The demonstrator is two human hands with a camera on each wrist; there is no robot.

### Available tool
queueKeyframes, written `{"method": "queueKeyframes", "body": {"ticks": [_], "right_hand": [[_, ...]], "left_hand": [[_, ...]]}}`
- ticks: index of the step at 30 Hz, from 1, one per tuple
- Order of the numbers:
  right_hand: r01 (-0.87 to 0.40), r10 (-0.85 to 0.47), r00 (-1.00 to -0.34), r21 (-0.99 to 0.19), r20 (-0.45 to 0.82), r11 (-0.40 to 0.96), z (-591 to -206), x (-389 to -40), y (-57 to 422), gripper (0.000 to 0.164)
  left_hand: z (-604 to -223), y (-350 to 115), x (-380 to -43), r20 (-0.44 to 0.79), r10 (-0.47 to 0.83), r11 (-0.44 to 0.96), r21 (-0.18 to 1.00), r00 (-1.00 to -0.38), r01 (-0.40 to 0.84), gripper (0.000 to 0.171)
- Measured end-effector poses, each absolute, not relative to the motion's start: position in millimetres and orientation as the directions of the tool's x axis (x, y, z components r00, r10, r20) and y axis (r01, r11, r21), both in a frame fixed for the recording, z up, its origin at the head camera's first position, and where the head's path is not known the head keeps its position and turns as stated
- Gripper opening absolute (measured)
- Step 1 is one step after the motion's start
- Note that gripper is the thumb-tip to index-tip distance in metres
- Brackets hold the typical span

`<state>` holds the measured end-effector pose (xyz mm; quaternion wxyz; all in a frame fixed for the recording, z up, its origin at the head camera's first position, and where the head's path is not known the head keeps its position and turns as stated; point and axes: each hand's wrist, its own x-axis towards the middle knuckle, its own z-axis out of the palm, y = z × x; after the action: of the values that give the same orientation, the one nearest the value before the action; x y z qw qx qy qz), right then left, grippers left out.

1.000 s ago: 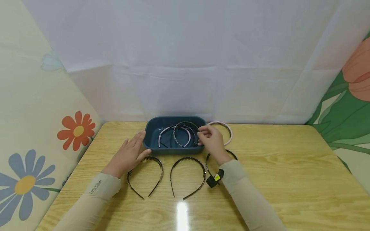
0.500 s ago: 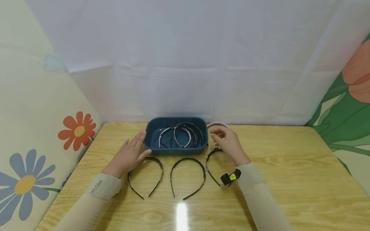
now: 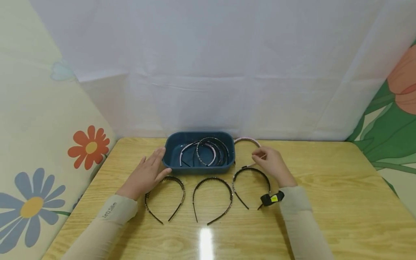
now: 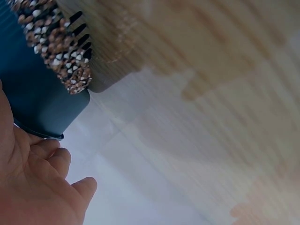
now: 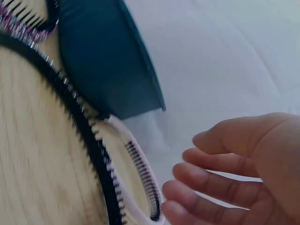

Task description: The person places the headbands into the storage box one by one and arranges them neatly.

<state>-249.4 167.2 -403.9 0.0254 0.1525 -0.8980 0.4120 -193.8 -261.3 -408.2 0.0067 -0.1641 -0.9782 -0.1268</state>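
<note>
A dark blue bin (image 3: 198, 169) stands at the back of the table with several headbands, pink and black, lying in it. My left hand (image 3: 145, 177) rests against the bin's left end, fingers extended along its rim; the left wrist view shows the fingertips at the rim. To the right of the bin lies a pink toothed headband (image 3: 246, 139). My right hand (image 3: 272, 162) is over that headband's right side, and the right wrist view shows its loosely bent fingers (image 5: 215, 187) close to the band, the thumb apart from them. Whether a fingertip touches it is unclear.
In front of the bin, three black toothed headbands lie in a row: a left one (image 3: 183, 195), a middle one (image 3: 212, 178) and a right one (image 3: 250, 168). A white cloth (image 3: 195, 72) hangs behind the wooden table (image 3: 341, 202).
My right hand has let go of a black headband inside the bin and moved right, to the pink headband outside it. The left hand has stayed at the bin.
</note>
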Motion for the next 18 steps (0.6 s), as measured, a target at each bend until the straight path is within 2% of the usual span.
{"method": "queueKeyframes", "body": {"ticks": [11, 18], "right_hand": [[-0.251, -0.321, -0.947, -0.672, 0.02, 0.697, -409.3, -253.3, 186.5, 0.023], [-0.246, -0.339, -0.94, -0.644, -0.022, 0.724, -411.4, -255.6, 192.3, 0.024]], "left_hand": [[-408.8, -260.7, -194.4, 0.063, 0.324, 0.912, 0.243, -0.944, 0.329, 0.082], [-409.6, -261.6, -194.8, 0.068, 0.322, 0.916, 0.229, -0.944, 0.329, 0.081]]}}
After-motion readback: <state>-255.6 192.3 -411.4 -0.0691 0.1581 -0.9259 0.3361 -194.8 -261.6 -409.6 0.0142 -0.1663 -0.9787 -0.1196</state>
